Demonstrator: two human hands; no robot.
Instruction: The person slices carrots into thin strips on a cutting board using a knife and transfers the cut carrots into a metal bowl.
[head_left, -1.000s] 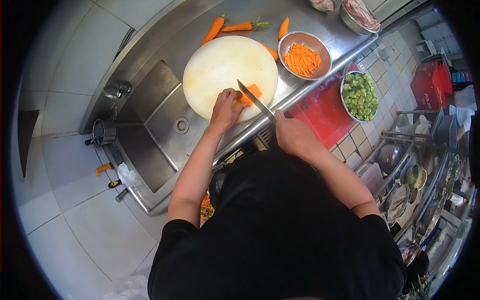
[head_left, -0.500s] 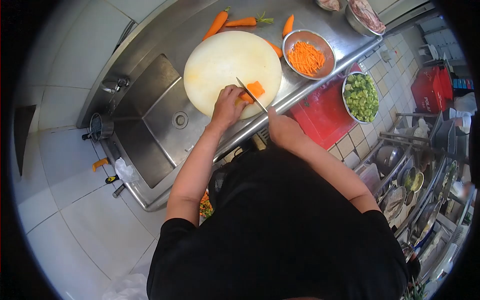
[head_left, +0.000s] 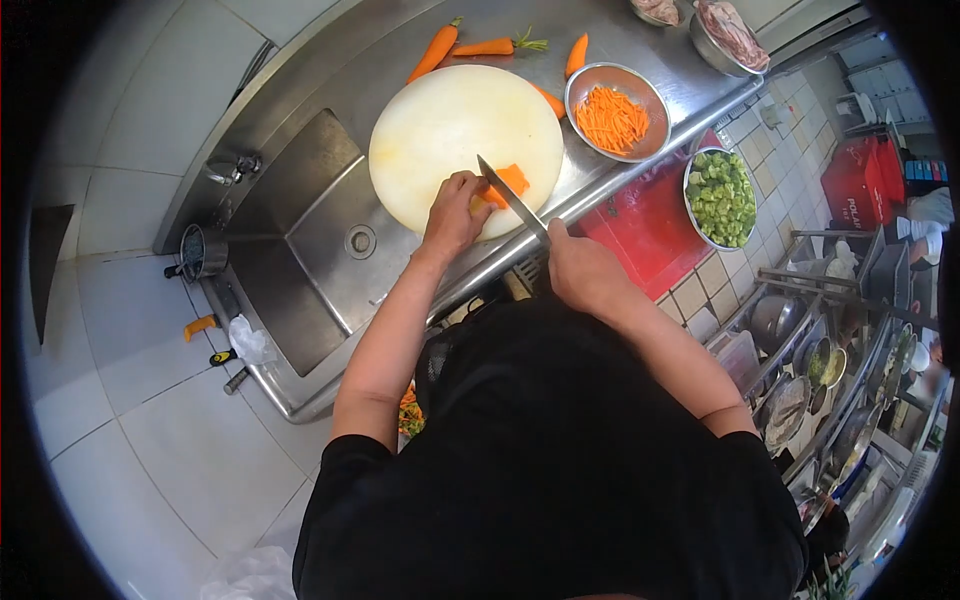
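On the round white cutting board (head_left: 430, 130), my left hand (head_left: 455, 212) has its fingers bent around a piece of carrot (head_left: 488, 197), pressing it to the board. My right hand (head_left: 583, 268) is closed round the handle of a kitchen knife (head_left: 516, 204). The blade crosses just right of my left fingertips, over or against the carrot; contact is hard to tell. Flat carrot slices (head_left: 515, 178) lie on the far side of the blade. My palm hides the knife handle.
Behind the board lie whole carrots (head_left: 436, 52). A metal bowl of carrot strips (head_left: 612, 120) stands to the right. Beyond the counter edge is a bowl of chopped green vegetable (head_left: 720, 198) by a red surface (head_left: 650, 235). The steel sink (head_left: 320, 250) lies to the left.
My right hand has shifted slightly right with the knife, and more of the blade's flat side shows. The left hand stays on the carrot piece.
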